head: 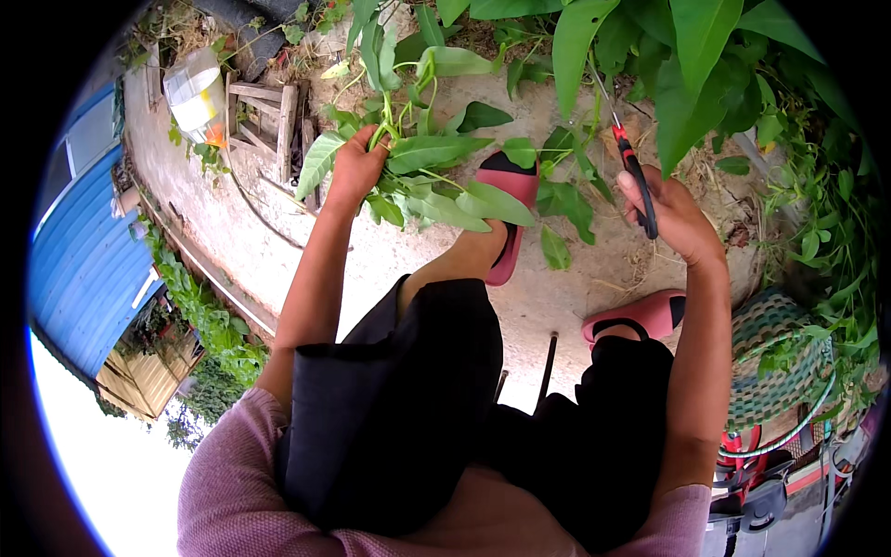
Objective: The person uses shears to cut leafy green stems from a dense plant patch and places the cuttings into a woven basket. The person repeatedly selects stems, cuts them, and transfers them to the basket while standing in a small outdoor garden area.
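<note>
My left hand (360, 166) grips a bunch of leafy green stems (435, 150), which look like water spinach. Its long leaves fan out to the right, above my leg and one pink slipper (511, 261). In my right hand (672, 209) is a pair of garden snips (630, 163) with black and red handles. The narrow metal blades point up towards large leaves (686, 104) of the growing plants. Leaves partly hide the blade tips, so I cannot tell if they touch a stem. Some leafy shoots (567, 202) hang or lie low between my hands.
A woven green basket (773, 355) stands at the right, near a red and black machine or vehicle (755, 480). To the upper left are a wooden frame (268, 122) and a translucent plastic container (195, 94). A thin hose (250, 202) lies on the concrete ground (188, 174).
</note>
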`<state>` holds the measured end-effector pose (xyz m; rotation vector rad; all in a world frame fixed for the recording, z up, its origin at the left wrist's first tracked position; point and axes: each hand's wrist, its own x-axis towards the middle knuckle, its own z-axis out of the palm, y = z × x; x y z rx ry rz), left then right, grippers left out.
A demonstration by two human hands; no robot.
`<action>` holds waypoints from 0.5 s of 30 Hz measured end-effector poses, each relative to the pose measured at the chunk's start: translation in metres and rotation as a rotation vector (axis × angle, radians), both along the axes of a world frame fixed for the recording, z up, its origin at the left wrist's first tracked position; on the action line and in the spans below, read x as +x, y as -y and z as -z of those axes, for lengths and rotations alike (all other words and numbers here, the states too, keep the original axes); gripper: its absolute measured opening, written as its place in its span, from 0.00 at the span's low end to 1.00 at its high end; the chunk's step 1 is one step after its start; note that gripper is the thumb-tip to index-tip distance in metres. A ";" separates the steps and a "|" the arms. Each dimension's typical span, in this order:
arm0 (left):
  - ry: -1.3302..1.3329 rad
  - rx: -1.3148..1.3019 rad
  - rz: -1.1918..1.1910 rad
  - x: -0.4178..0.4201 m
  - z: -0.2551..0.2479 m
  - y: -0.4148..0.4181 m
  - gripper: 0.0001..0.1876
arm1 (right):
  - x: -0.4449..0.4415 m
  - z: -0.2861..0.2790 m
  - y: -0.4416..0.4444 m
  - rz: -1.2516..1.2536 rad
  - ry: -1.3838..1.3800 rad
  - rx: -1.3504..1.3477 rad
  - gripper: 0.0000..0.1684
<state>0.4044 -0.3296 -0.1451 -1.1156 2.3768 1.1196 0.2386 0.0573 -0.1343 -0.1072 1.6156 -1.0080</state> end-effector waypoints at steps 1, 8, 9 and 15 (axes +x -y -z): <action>0.016 0.041 0.007 -0.004 -0.007 -0.005 0.10 | -0.001 0.000 -0.001 -0.013 -0.065 0.007 0.32; 0.184 0.688 -0.060 -0.068 -0.086 -0.063 0.08 | -0.007 -0.011 0.004 -0.171 -0.226 0.271 0.30; 0.163 0.699 0.063 -0.077 -0.088 -0.072 0.08 | 0.003 -0.006 0.001 -0.161 -0.464 0.264 0.30; 0.153 0.751 0.538 -0.104 -0.072 -0.132 0.08 | 0.022 -0.048 0.002 0.237 -0.403 -0.289 0.31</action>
